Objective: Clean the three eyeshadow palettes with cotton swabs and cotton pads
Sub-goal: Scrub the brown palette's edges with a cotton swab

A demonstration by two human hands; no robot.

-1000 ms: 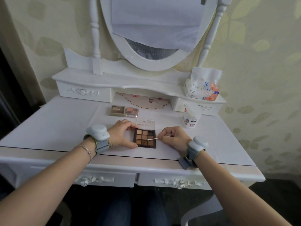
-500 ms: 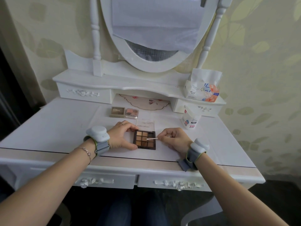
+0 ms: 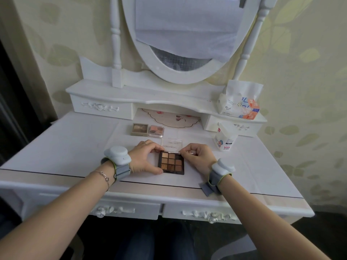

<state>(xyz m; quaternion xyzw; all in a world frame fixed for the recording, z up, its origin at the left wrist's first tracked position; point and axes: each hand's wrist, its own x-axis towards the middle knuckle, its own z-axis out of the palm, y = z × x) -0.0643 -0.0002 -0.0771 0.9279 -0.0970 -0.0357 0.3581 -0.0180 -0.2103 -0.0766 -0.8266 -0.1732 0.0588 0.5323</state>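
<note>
the right hand (image 3: 199, 156) pinches a cotton swab (image 3: 173, 152) and lays it along the far edge of the 9-pan palette (image 3: 171, 163), which sits near the front of the white dressing table (image 3: 65, 143). the left hand (image 3: 144, 158) grips the palette's left side, thumb on the near corner, fingers curled over the far one. the 2 other palettes (image 3: 139, 129) (image 3: 156, 130) wait further back, side by side, and the cotton pad pack (image 3: 225, 136) stands to the right. the risk i judge here: too much pressure could drag the tip off the rim into a brown pan and smear powder across shades, or a loose left grip could let the palette skid
</note>
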